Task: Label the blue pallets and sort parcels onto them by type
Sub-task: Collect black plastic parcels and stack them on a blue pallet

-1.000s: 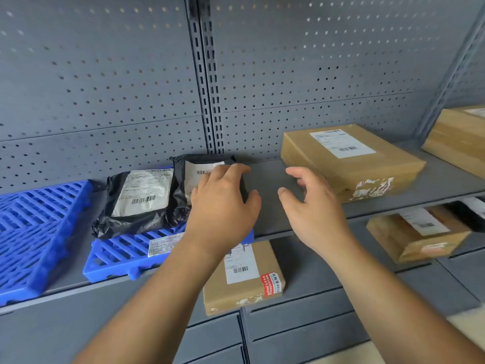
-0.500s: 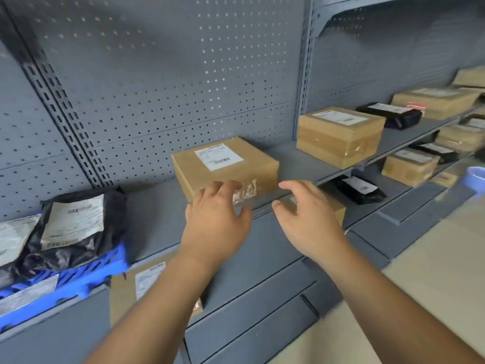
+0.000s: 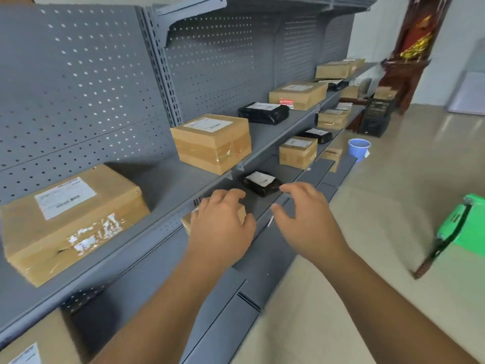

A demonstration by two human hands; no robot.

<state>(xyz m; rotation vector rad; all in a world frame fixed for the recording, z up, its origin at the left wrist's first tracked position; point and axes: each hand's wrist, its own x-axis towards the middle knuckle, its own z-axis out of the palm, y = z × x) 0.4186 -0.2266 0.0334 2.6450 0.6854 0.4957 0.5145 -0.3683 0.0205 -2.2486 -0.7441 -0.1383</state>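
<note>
Matt perforated metal shelving [image 3: 86, 106], cardboard boxes [image 3: 212, 143]

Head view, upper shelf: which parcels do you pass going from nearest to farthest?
Nearest first: scuffed cardboard box → taped cardboard box → black bag parcel → cardboard box with red sticker → second black bag → far cardboard boxes.

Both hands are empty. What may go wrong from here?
The left hand hides a small brown cardboard box, so a reach for the black plastic parcel might knock it. The large scuffed brown cardboard box sits at the front edge of the grey metal shelf; a passing arm might push it off.
</note>
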